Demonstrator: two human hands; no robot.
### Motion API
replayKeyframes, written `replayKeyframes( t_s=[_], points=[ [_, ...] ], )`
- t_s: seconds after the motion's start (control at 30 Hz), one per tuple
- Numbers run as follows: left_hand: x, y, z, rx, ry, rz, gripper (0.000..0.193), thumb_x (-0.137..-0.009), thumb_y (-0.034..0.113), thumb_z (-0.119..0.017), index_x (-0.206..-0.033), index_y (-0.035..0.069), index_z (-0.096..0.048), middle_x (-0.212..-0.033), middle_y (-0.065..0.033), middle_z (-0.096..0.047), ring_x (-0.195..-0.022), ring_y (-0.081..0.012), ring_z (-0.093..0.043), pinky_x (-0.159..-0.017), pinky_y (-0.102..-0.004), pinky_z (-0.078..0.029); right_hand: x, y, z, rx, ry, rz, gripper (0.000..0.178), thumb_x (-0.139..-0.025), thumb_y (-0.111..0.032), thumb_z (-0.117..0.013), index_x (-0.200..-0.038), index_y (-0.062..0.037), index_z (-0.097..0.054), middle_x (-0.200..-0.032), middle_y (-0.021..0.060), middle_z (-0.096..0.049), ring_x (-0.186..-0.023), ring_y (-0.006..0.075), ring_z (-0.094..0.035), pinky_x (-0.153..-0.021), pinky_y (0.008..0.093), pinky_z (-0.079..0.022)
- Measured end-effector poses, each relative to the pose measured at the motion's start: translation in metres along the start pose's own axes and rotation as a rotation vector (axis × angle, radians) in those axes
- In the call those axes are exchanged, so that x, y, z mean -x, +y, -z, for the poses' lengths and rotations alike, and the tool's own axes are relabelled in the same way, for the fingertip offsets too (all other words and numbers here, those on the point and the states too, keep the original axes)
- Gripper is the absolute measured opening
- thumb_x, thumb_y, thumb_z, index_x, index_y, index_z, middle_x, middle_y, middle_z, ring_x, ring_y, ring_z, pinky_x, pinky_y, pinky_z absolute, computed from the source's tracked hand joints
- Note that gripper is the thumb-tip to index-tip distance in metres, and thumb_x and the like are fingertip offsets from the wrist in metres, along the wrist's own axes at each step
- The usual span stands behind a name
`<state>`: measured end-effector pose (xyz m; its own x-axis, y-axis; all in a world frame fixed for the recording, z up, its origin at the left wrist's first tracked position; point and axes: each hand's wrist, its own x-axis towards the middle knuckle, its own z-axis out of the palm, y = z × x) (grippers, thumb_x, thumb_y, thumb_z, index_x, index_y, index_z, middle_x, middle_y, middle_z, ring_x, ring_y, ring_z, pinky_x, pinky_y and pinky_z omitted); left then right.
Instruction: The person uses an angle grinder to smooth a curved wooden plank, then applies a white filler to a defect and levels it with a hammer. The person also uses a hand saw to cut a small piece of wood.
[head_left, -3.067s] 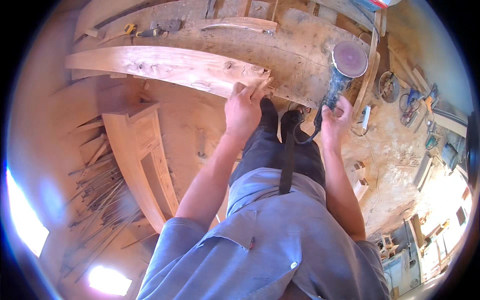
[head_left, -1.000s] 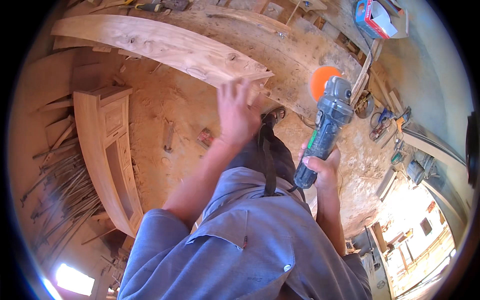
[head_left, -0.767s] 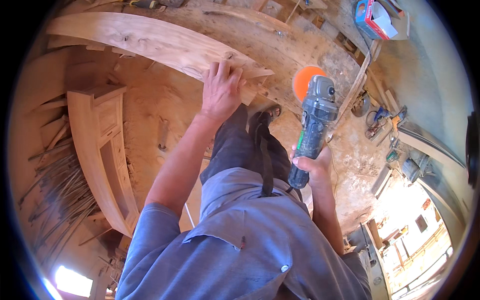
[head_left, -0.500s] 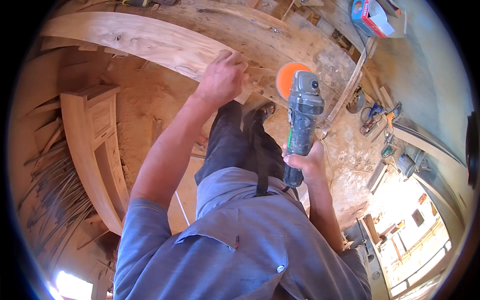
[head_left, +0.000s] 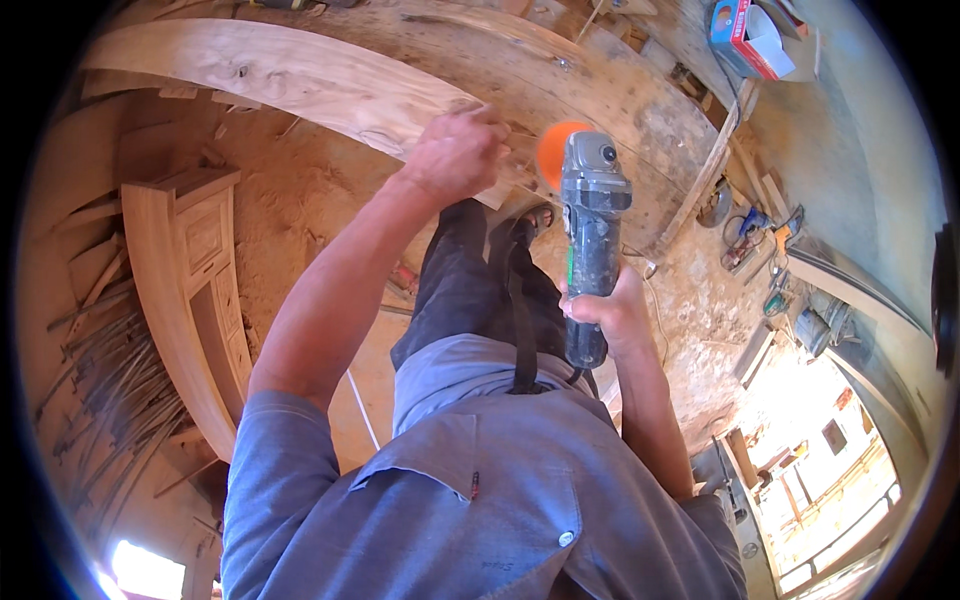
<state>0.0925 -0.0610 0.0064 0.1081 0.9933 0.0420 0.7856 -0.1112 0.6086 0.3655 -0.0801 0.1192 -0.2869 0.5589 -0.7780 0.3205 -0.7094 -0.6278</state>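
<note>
My right hand (head_left: 612, 305) is wrapped round the rear body of a grey and black angle grinder (head_left: 596, 235), held upright in front of my waist. An orange disc (head_left: 560, 155) sits on the grinder's head, turned toward my left hand. My left hand (head_left: 462, 152) is closed, fingers curled, over the right end of a long curved wooden board (head_left: 300, 85). Whatever lies under those fingers is hidden. A small gap separates the hand from the disc.
A worn wooden bench (head_left: 640, 130) lies under and beyond the board. At left stands a panelled wooden cabinet (head_left: 205, 260), with a bundle of thin rods (head_left: 120, 370) beside it. A blue and red carton (head_left: 745, 40) is at far right, and power tools (head_left: 780, 240) lie on the right.
The grinder has shifted slightly left and its disc is closer to my left hand. My left hand has moved a little right and down along the board's end.
</note>
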Motion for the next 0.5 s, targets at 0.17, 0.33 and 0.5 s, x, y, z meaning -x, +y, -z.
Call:
replayKeyframes(
  t_s=[0.17,0.33,0.5],
  points=[
    [0.001,0.0,0.002,-0.023,0.0,-0.001,0.011,-0.085,0.014,-0.072,-0.089,0.005,-0.069,-0.092,-0.0111,-0.064,-0.097,-0.0339,-0.065,-0.083,-0.0449,-0.054,0.003,-0.003,0.001,-0.018,0.041,-0.034,0.049,-0.059,-0.007,-0.075,-0.105,0.0032,-0.062,-0.084,0.0095,-0.067,-0.067,0.0157,-0.064,-0.063,0.0288,-0.051],
    [-0.001,0.002,0.004,-0.033,-0.032,0.007,0.01,-0.085,0.014,-0.072,-0.089,0.005,-0.069,-0.094,-0.0113,-0.064,-0.098,-0.0333,-0.065,-0.083,-0.0451,-0.054,0.004,-0.011,-0.003,0.019,0.038,-0.023,0.047,-0.059,-0.007,-0.076,-0.102,0.0037,-0.062,-0.081,0.0083,-0.066,-0.066,0.0162,-0.064,-0.063,0.0291,-0.051],
    [-0.001,-0.001,0.002,-0.02,-0.014,-0.017,0.01,-0.084,0.013,-0.072,-0.089,0.005,-0.068,-0.092,-0.0112,-0.063,-0.097,-0.033,-0.065,-0.082,-0.0449,-0.054,-0.001,-0.001,-0.003,0.002,0.009,-0.009,0.046,-0.06,-0.007,-0.075,-0.102,0.0034,-0.061,-0.081,0.0087,-0.066,-0.065,0.0164,-0.064,-0.063,0.0292,-0.051]
  ],
)
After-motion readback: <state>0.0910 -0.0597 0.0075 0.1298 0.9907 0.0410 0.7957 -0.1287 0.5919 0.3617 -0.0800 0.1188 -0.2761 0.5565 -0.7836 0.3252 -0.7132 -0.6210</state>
